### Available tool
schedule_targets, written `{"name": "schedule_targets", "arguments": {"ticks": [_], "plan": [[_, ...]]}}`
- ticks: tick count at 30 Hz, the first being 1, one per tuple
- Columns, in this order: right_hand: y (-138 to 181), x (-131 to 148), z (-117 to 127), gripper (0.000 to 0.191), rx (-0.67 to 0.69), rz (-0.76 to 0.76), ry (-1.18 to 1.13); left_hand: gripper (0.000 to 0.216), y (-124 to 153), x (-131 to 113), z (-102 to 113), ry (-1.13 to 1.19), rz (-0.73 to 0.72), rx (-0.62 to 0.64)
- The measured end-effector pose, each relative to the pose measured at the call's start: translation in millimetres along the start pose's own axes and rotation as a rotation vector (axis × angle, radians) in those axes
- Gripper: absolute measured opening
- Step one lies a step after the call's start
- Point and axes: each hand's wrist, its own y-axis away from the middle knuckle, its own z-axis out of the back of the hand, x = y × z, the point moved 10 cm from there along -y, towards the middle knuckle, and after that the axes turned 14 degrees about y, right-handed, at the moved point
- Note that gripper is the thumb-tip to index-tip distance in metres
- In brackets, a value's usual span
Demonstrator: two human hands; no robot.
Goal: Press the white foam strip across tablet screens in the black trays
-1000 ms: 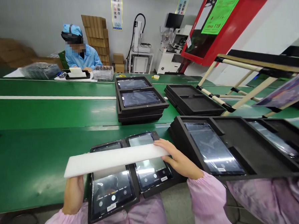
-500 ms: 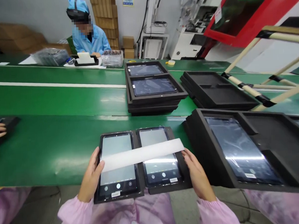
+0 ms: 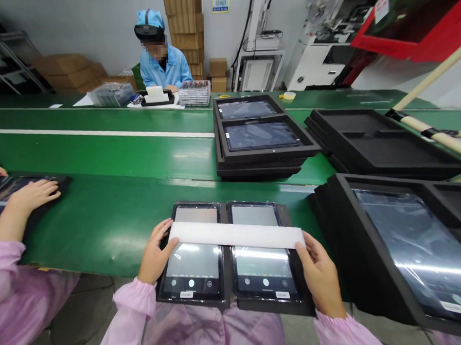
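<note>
A long white foam strip (image 3: pixel 237 236) lies across two lit tablets, one on the left (image 3: pixel 192 257) and one on the right (image 3: pixel 260 256), that sit side by side in a black foam tray (image 3: pixel 227 255) at the near edge of the green belt. My left hand (image 3: pixel 155 253) grips the strip's left end, thumb on top. My right hand (image 3: pixel 320 270) holds the strip's right end and rests on the tray's right side.
A stack of black trays with tablets (image 3: pixel 259 137) stands on the belt beyond. Empty black trays (image 3: pixel 383 144) lie to the right, and a large tray with a dark tablet (image 3: pixel 407 240) sits close on my right. A co-worker's hand (image 3: pixel 33 195) rests on a tray at left. A person in blue (image 3: pixel 163 63) sits across.
The strip has come down from a raised, tilted hold to lie level across both tablets. My view has shifted left, bringing the co-worker's hands into sight.
</note>
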Motion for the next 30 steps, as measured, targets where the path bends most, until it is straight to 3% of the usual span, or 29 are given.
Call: {"name": "schedule_targets", "arguments": {"ticks": [9, 13, 18, 22, 26, 30], "plan": [[4, 0, 0, 0.071, -0.014, -0.021, -0.089, 0.046, 4, 1, 1, 0.043, -0.003, -0.038], [1, 0, -2, 0.077, -0.011, -0.049, -0.116, 0.053, 2, -2, 7, 0.093, 0.029, -0.102], [-5, -7, 1, 0.072, -0.067, -0.062, -0.092, 0.073, 3, 10, 19, 0.166, 0.219, -0.220], [-10, -17, 0, 0.067, -0.084, -0.070, -0.121, 0.069, 3, 24, 23, 0.244, 0.306, -0.223], [-12, -23, 0, 0.064, -0.077, -0.072, -0.115, 0.065, 0, 27, 25, 0.239, 0.257, -0.219], [-6, -28, 6, 0.063, -0.073, -0.096, -0.036, 0.054, 2, 12, 19, 0.223, 0.126, -0.203]]}}
